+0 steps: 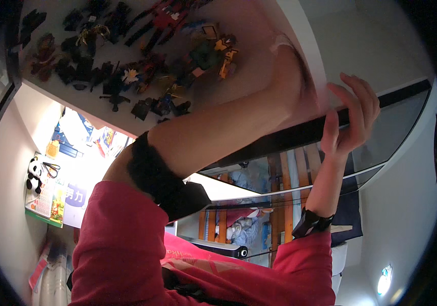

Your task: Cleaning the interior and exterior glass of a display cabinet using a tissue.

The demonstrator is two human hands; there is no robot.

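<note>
My left hand (289,72) is pressed to a pale shelf (237,91) near its curved white edge, at the end of a forearm that crosses the view. It is blurred, and its fingertips meet a whitish patch; I cannot tell whether they hold anything. To the left of it lie many small toy figures (115,97), among them a red and black robot-like figure (168,15) and a yellow-orange one (228,61). My right hand (356,114) is raised, its fingers apart and slightly curled, with nothing in it. It overlaps the black frame (398,93) of a glass panel; contact cannot be told.
At the left, a brightly lit area holds a panda plush toy (34,176), a calendar (44,202) and books (109,137). Wooden slats (275,172) and crumpled bedding (247,229) show through or in the glass. A light (384,281) glows at lower right.
</note>
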